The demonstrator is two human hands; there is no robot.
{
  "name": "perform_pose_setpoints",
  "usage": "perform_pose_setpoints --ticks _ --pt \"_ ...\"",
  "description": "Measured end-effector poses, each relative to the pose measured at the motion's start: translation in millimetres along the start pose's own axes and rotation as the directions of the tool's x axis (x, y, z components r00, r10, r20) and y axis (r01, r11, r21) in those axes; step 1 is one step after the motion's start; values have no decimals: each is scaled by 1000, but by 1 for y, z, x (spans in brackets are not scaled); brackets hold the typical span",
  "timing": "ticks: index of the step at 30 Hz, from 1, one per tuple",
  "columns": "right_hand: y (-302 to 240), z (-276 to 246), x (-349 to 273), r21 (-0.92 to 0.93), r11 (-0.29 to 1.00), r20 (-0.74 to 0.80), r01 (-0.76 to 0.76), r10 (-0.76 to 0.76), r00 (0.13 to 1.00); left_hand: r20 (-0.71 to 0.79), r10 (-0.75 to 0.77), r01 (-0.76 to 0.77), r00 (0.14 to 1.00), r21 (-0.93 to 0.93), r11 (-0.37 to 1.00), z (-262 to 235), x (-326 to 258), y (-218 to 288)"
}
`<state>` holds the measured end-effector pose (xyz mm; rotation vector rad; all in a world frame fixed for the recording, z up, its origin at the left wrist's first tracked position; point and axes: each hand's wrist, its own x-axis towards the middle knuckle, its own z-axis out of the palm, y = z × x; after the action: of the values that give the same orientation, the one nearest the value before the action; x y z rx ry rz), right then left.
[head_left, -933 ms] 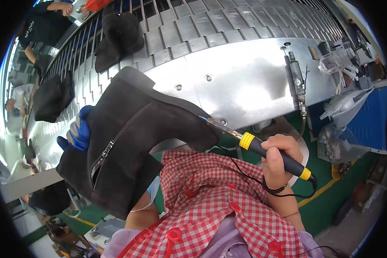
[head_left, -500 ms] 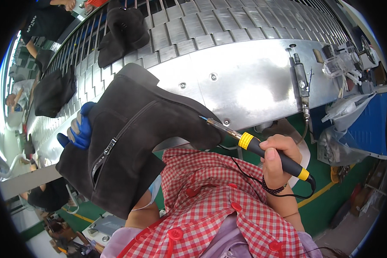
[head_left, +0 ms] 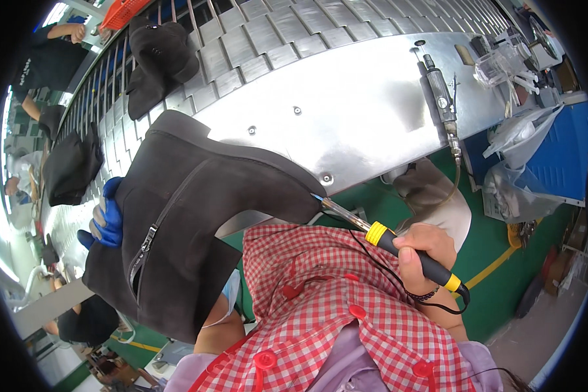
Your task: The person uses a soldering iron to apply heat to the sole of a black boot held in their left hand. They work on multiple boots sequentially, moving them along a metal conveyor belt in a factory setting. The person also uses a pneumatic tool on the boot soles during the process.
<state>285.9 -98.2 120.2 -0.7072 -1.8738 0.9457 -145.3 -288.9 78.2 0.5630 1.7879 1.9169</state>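
Observation:
A black ankle boot (head_left: 183, 215) with an open-ended side zipper (head_left: 147, 240) lies tilted on its side in front of me, toe to the right. My left hand (head_left: 108, 219), in a blue and grey glove, grips the boot at its left side; part of it is hidden behind the boot. In my bare right hand (head_left: 424, 256) is a corded soldering iron (head_left: 379, 234) with a black and yellow handle. Its thin tip meets the boot's toe near the sole edge; whether it presses there I cannot tell.
Beyond the boot runs a metal worktop (head_left: 359, 98) beside a slatted conveyor (head_left: 274, 39). Black boots (head_left: 160, 55) stand on the conveyor. An air tool (head_left: 443, 98) with a hose lies at the right, near plastic bags (head_left: 519, 150). A co-worker's arm (head_left: 62, 31) shows at upper left.
The soldering iron's tip has moved along the boot's toe, rightward and toward me, to the toe's end. Both hands keep their holds. The whole view has shifted slightly.

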Motion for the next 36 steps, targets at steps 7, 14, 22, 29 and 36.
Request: perform_pose_setpoints --ticks 7,14,22,29,36 --pt "4 1 1 66 997 -109 47 -39 993 37 -6 6 999 0 1000 6 9 0" --pt "4 20 22 86 995 -106 56 -47 993 47 -1 1 999 -3 1000 -5 7 4" --pt "6 25 31 83 992 -79 92 -85 993 49 -8 9 999 -12 1000 -6 3 8" --pt "15 24 21 80 993 -81 87 -81 993 55 -48 51 997 -46 998 -9 -6 4" --pt "25 18 0 9 990 -90 141 -139 986 76 -60 67 995 -82 994 4 1 18"
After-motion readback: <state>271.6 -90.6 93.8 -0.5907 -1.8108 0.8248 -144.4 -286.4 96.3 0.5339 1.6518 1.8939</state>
